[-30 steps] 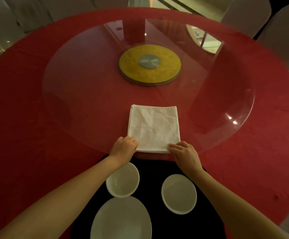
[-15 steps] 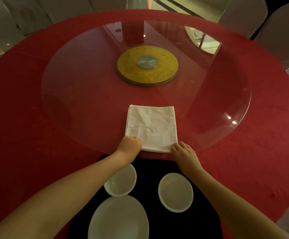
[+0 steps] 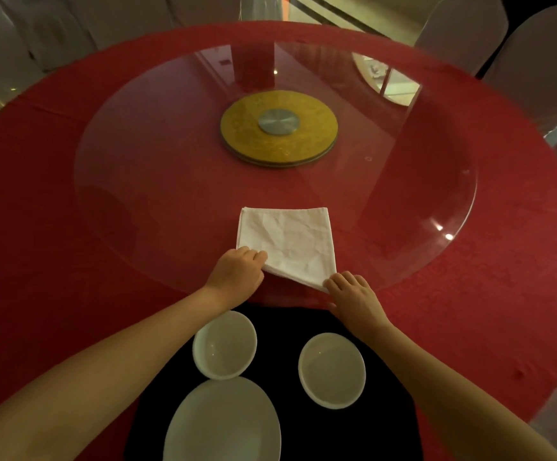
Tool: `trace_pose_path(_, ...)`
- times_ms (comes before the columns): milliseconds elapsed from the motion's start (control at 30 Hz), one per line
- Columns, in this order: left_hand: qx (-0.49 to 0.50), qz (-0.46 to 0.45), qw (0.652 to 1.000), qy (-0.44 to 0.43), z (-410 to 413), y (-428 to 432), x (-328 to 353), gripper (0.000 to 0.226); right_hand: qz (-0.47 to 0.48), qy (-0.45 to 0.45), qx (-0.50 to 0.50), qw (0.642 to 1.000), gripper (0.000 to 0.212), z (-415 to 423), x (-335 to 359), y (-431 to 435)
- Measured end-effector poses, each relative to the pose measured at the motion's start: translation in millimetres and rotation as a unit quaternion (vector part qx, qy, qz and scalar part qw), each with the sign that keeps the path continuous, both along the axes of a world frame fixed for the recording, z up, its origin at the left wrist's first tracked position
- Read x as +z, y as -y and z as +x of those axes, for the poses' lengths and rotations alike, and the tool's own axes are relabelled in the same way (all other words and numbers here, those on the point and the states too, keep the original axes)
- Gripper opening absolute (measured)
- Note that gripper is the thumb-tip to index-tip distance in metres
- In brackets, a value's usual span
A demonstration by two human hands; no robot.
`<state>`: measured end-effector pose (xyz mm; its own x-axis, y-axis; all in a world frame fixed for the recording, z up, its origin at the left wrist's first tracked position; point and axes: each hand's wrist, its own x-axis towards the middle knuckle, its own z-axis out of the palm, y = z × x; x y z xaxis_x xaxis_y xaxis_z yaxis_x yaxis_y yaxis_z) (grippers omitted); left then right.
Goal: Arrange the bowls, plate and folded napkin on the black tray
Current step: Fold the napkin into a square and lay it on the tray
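Head view, sole entry. Black tray (image 3: 383, 424): lay at near edge of round table in red cloth (image 3: 37, 261), partly tucked below rim of glass turntable (image 3: 170, 161). Plate (image 3: 222, 422): white, large, sat on tray nearest the wearer, cropped by bottom of frame. Left bowl (image 3: 225, 344): white, stood on tray just beyond plate, rims nearly touching. Right bowl (image 3: 332, 371): white, stood on tray, apart from both plate and left bowl. Folded napkin (image 3: 287, 244): white, creased, rested on the glass beyond the tray, not yet on it; near left corner drawn inward, so near edge ran slanted. Left hand (image 3: 237, 277): curled, fingers closed on napkin's near left corner. Right hand (image 3: 353, 297): fingers spread narrowly, tips pressed on near right corner; whether pinched underneath, cannot tell. Gold disc (image 3: 278, 128) with metal hub: centred under the glass, uninvolved. Covered chairs (image 3: 463, 31): ranged beyond far side. Step judged in hand: taking up the napkin, crockery judged already placed. Next move judged to call for: firm grip at both near corners, lift clear of glass rim without loosening the fold, carriage back toward the wearer, setting down on bare black area, probably between or beside the bowls, without nudging either.
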<state>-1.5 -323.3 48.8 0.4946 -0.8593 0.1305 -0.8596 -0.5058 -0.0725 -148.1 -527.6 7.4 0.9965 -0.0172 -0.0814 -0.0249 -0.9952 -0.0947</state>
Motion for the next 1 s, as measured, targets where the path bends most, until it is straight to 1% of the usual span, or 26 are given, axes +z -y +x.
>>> trace_pose_path(100, -0.051, -0.019, 0.999, 0.002, 10.7, -2.4, 6.4, 0.023, 0.007, 0.001, -0.008, 1.0, 0.032, 0.7, 0.6, -0.5)
trace_pose_path(200, -0.113, 0.019, 0.993, 0.008, 19.0, -10.3, 7.0, 0.03, 0.011, 0.002, -0.013, 1.0, 0.031, 1.3, 0.9, -0.4)
trace_pose_path(267, -0.141, 0.051, 0.989, 0.007, 21.5, -16.2, 8.0, 0.036, -0.002, -0.007, -0.014, 1.0, 0.032, 2.7, 1.3, -2.8)
trace_pose_path(333, -0.16, 0.06, 0.985, 0.003, 22.2, -20.6, 8.5, 0.039, -0.013, -0.006, -0.018, 1.0, 0.032, 5.8, 1.4, -5.7)
trace_pose_path(433, -0.183, 0.03, 0.983, 0.005, 21.7, -22.3, 13.9, 0.036, -0.019, 0.001, -0.034, 0.999, 0.027, 11.0, 3.3, -10.8)
trace_pose_path(533, -0.2, -0.01, 0.98, 0.021, 25.3, -19.3, 24.5, 0.028, -0.037, 0.043, -0.05, 0.997, 0.01, 14.2, 6.0, -12.5)
trace_pose_path(567, -0.201, -0.018, 0.979, 0.024, 28.1, -19.1, 30.3, 0.023, -0.025, 0.058, -0.059, 0.996, 0.008, 16.0, 7.6, -10.7)
trace_pose_path(633, -0.192, -0.036, 0.981, 0.02, 37.0, -19.4, 44.4, 0.026, 0.041, 0.107, -0.085, 0.99, 0.003, 21.4, 18.1, -4.5)
trace_pose_path(700, -0.184, -0.054, 0.981, 0.006, 48.2, -21.0, 63.0, 0.026, 0.122, 0.172, -0.113, 0.971, 0.008, 29.0, 35.8, 6.2)
trace_pose_path(833, -0.167, -0.076, 0.982, -0.05, 71.0, -22.9, 105.9, 0.023, 0.241, 0.244, -0.15, 0.927, 0.001, 47.0, 84.3, 26.1)
trace_pose_path(900, -0.129, -0.081, 0.984, -0.09, 79.2, -23.3, 126.5, 0.021, 0.289, 0.254, -0.15, 0.911, 0.002, 55.2, 109.2, 31.2)
trace_pose_path(1000, -0.065, -0.063, 0.985, -0.146, 84.1, -25.7, 151.7, 0.027, 0.35, 0.225, -0.134, 0.899, 0.002, 59.5, 144.5, 34.0)
